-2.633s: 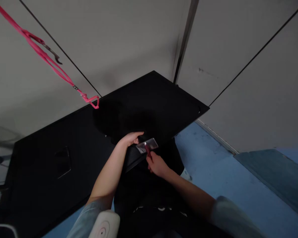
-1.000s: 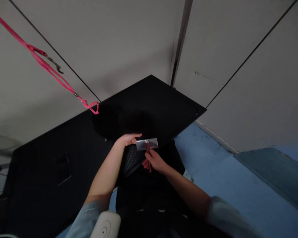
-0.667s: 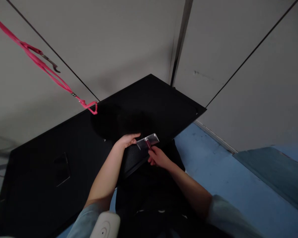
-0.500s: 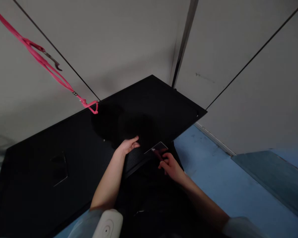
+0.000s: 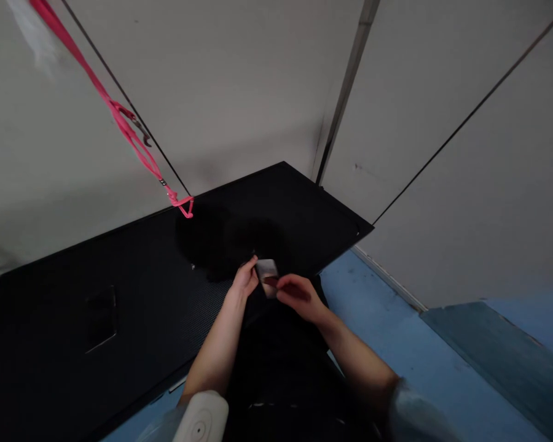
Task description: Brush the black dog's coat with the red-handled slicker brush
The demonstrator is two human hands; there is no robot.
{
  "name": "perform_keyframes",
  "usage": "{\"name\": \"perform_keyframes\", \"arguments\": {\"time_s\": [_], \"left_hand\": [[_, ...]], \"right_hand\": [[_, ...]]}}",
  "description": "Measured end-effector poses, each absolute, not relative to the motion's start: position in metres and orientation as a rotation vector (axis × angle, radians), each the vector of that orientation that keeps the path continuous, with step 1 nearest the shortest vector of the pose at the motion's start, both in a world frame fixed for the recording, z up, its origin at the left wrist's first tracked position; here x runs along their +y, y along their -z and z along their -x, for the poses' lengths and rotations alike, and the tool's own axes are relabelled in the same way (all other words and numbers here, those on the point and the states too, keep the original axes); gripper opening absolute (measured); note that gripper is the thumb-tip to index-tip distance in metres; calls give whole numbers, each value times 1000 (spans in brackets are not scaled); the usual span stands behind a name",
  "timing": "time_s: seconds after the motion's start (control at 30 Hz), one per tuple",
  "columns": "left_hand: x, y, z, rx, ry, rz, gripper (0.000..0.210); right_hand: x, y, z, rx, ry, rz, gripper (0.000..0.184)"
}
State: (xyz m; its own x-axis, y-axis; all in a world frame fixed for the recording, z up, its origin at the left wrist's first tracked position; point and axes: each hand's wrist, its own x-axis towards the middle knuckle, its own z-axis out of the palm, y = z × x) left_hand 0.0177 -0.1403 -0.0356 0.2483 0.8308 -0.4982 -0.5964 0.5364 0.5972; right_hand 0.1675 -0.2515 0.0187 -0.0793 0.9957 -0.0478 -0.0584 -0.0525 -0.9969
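My left hand pinches the left edge of a small, flat, glossy rectangular panel, about the size of a phone. The panel is tilted and reflects grey light; its exact kind cannot be made out. From the right, my right hand is closed round a slim dark red object, whose tip lies over the panel's face. Blur hides what that object is. Both hands are above the near edge of a black table. Another dark, glossy rectangular panel lies on the table's left part.
A pink strap with a metal hook hangs at the upper left, its lower end over the table's far edge. Grey walls stand behind. Blue floor shows at right, with a grey-green mat. A white device is by my left forearm.
The glossy panel, near my right hand before, has moved left and turned, and my left hand has closed on its edge. My right hand has moved left with the red object.
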Motion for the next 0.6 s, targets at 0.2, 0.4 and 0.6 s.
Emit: {"name": "perform_keyframes", "arguments": {"time_s": [0.2,0.4,0.6], "left_hand": [[-150,40,-38,946,-1326,-300,31],[-156,42,-46,983,-1387,-298,34],[-159,45,-41,985,-1407,-442,41]], "right_hand": [[-209,-9,-172,-827,-915,1196,21],[-206,-6,-173,-900,-1015,1206,21],[-199,-11,-169,-723,-822,1115,27]]}}
